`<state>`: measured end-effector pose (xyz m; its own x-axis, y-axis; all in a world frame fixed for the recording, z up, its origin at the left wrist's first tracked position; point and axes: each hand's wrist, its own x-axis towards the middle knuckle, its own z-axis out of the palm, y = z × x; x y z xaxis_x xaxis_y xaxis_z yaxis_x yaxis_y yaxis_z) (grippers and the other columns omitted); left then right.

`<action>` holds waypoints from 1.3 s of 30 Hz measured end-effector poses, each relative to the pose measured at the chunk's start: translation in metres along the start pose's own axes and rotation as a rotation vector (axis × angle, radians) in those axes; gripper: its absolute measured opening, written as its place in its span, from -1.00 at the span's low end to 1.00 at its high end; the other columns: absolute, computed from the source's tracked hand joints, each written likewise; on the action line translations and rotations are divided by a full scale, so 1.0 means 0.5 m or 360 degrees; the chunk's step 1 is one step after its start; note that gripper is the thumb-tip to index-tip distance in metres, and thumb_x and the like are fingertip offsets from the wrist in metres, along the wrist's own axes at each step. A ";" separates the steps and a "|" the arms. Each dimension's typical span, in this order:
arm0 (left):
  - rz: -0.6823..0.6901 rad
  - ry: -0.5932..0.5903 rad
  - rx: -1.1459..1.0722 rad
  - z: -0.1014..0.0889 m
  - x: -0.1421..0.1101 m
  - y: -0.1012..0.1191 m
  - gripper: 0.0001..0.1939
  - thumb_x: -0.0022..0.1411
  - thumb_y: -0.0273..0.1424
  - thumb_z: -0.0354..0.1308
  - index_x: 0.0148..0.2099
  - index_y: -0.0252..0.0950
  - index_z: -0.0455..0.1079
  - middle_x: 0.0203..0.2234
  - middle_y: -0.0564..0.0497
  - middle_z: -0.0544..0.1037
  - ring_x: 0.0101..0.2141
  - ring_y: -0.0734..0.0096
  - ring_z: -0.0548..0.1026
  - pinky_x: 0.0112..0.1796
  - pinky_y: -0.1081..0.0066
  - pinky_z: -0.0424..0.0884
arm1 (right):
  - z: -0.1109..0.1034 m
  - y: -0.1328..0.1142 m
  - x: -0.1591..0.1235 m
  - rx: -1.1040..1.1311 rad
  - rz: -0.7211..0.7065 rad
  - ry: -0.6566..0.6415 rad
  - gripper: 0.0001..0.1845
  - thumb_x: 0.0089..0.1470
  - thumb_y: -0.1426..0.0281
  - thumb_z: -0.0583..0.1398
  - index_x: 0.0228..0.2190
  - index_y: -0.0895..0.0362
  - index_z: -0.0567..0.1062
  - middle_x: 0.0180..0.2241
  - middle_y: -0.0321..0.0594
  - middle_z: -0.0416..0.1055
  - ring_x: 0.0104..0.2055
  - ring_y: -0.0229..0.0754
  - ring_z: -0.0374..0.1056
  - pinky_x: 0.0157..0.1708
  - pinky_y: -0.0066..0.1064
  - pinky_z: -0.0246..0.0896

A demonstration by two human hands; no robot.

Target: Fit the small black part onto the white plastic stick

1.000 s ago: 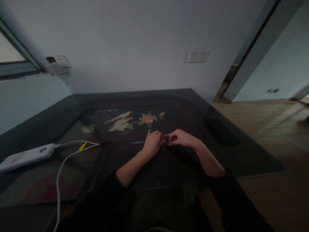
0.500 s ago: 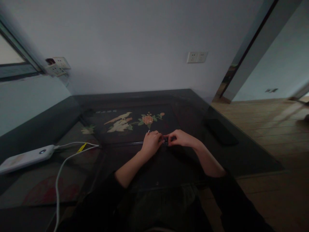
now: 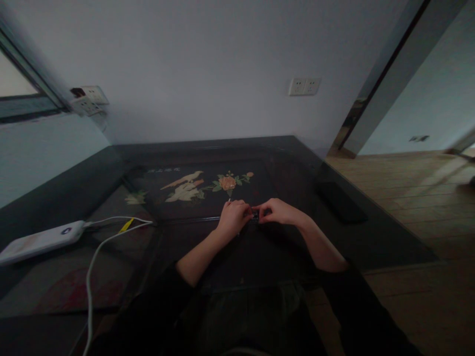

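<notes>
Between my two hands is a small dark object (image 3: 256,215), too dim and too covered by fingers to name. My left hand (image 3: 235,215) has its fingers curled, with thumb and fingertips closed at the object's left side. A thin pale tip (image 3: 229,200) sticks up beyond the left hand; what it belongs to is hidden. My right hand (image 3: 272,211) pinches at the object's right side, thumb and index finger bent together. Both hands rest low over the dark glossy table (image 3: 200,252), just in front of its inlaid flower (image 3: 227,183).
A white power bank (image 3: 44,241) lies at the left, with a white cable (image 3: 91,277) bearing a yellow tag (image 3: 126,225). To the right rests a flat black object (image 3: 341,201), like a phone. The wall with sockets (image 3: 304,86) borders the table's far edge.
Hardly anything differs. Both hands keep their hold around the small dark object, and the view has shifted very slightly.
</notes>
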<state>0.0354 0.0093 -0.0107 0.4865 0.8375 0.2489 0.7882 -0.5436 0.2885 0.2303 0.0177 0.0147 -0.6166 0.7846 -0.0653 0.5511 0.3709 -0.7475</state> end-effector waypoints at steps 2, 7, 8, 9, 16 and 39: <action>0.0001 -0.0002 -0.0024 0.000 0.000 -0.001 -0.97 0.14 -0.40 0.18 -0.32 -0.23 0.44 -0.34 0.04 0.50 -0.24 0.33 0.42 -0.22 0.35 0.18 | -0.001 -0.003 -0.001 -0.0024 0.0011 -0.0002 -0.95 -0.13 0.41 0.29 -0.52 0.15 0.57 -0.23 -0.10 0.56 0.07 -0.02 0.33 -0.03 -0.34 0.18; -0.0006 -0.0011 -0.0054 -0.002 0.002 -0.001 -0.96 0.13 -0.41 0.19 -0.32 -0.23 0.46 -0.34 0.03 0.51 -0.23 0.33 0.43 -0.21 0.35 0.19 | -0.002 -0.006 -0.002 -0.0046 0.0025 0.0014 -0.96 -0.13 0.41 0.29 -0.52 0.13 0.57 -0.19 -0.15 0.55 0.06 -0.02 0.34 -0.04 -0.36 0.18; -0.0014 -0.0008 -0.0060 -0.002 0.002 -0.001 -0.96 0.13 -0.41 0.19 -0.33 -0.23 0.46 -0.34 0.03 0.52 -0.24 0.32 0.43 -0.22 0.35 0.20 | -0.002 -0.006 -0.002 -0.0035 0.0018 0.0012 -0.96 -0.13 0.42 0.29 -0.52 0.13 0.56 -0.19 -0.15 0.55 0.06 -0.02 0.34 -0.04 -0.36 0.18; -0.0026 -0.0008 -0.0072 -0.002 0.003 -0.001 -0.97 0.12 -0.41 0.20 -0.33 -0.23 0.46 -0.35 0.03 0.52 -0.24 0.33 0.43 -0.22 0.35 0.21 | -0.001 -0.005 -0.002 -0.0024 0.0010 0.0011 -0.96 -0.13 0.42 0.28 -0.52 0.14 0.56 -0.19 -0.14 0.55 0.06 -0.02 0.34 -0.04 -0.36 0.18; -0.0093 -0.0050 -0.0130 -0.003 0.004 -0.001 -0.97 0.11 -0.42 0.21 -0.34 -0.24 0.46 -0.38 0.04 0.51 -0.29 0.36 0.44 -0.27 0.39 0.25 | -0.001 0.002 0.000 -0.0022 0.0004 0.0011 -0.95 -0.13 0.41 0.29 -0.51 0.13 0.57 -0.16 -0.14 0.54 0.06 -0.03 0.34 -0.03 -0.34 0.17; -0.0163 0.0071 -0.0562 -0.008 0.023 -0.028 -0.90 0.13 -0.38 0.18 -0.38 -0.30 0.46 -0.46 0.03 0.49 -0.39 0.45 0.41 -0.36 0.47 0.29 | 0.003 0.006 0.001 -0.0099 0.0010 0.0035 -0.93 -0.13 0.41 0.28 -0.50 0.16 0.56 -0.10 -0.10 0.50 -0.06 -0.02 0.41 -0.10 -0.32 0.20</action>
<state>0.0282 0.0263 -0.0083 0.3886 0.8896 0.2400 0.6497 -0.4492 0.6133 0.2307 0.0185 0.0116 -0.6007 0.7976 -0.0547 0.5894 0.3955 -0.7044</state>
